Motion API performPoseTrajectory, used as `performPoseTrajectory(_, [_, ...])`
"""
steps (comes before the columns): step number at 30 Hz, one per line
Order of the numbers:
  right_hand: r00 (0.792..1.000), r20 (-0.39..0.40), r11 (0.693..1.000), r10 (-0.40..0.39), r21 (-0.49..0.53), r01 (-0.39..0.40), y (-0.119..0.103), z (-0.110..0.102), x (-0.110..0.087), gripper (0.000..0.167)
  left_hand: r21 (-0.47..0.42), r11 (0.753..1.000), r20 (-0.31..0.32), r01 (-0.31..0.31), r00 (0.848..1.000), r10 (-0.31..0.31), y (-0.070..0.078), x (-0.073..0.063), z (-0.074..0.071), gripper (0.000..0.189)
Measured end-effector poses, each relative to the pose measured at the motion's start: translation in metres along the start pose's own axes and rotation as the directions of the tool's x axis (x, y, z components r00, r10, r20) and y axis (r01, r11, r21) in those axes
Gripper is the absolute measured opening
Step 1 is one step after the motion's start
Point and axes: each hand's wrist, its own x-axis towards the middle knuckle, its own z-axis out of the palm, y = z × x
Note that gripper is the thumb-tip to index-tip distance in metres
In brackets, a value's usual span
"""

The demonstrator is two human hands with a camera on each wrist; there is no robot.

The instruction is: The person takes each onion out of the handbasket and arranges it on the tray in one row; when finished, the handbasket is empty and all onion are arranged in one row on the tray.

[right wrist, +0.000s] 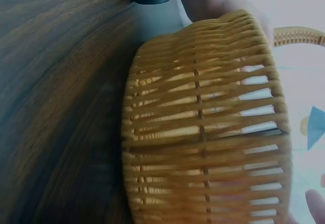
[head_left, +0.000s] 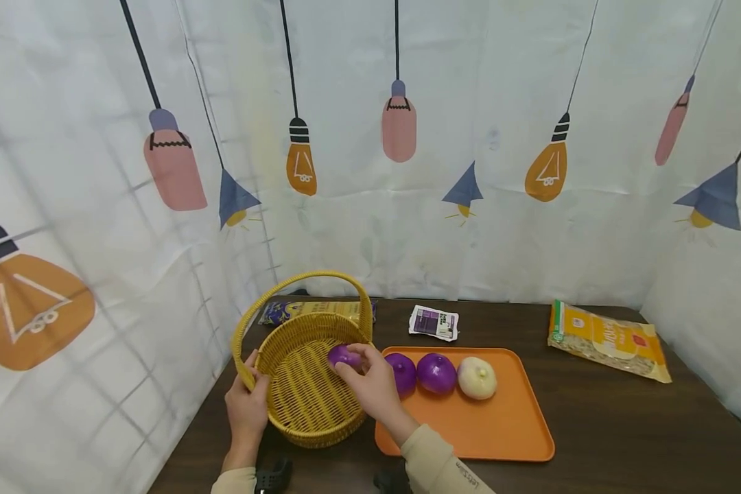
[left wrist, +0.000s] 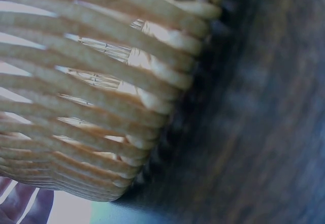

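Right hand (head_left: 373,384): fingers pinch purple onion (head_left: 344,356) over basket (head_left: 305,391) rim at 3 o'clock. Left hand (head_left: 245,405): fingers grip rim at 9 o'clock. Basket otherwise empty; three onions (head_left: 438,374) left on tray (head_left: 506,425)

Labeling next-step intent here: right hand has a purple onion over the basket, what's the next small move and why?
Probably lower and let go. The right hand pinches the purple onion just inside the rim of the wicker basket, above its bare floor, while the left hand grips the rim by the handle. Three more onions sit on the orange tray.
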Motion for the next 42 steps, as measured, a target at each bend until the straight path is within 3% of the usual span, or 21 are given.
performPoseTrajectory(9, [0.999,-0.038,0.988,-0.030,-0.153,0.024,0.005,0.012,0.015,0.052,0.001,1.000,0.000,-0.016,1.000,0.016,-0.001,-0.001,0.001,0.037])
performPoseTrajectory(18, [0.999,-0.032,0.955,-0.017,-0.298,0.007,0.012,0.021,0.027,0.056,0.000,1.000,-0.004,-0.024,1.000,0.024,-0.002,-0.002,0.000,0.032])
performPoseTrajectory(27, [0.999,-0.039,0.938,0.028,-0.344,-0.040,0.018,0.030,0.038,0.051,-0.009,1.000,0.009,-0.008,1.000,0.008,0.000,-0.002,0.000,0.035])
performPoseTrajectory(42, [0.999,0.028,0.919,-0.029,-0.391,0.038,0.018,0.033,0.031,0.032,-0.013,1.000,0.009,-0.013,1.000,0.013,0.001,-0.003,0.001,0.020])
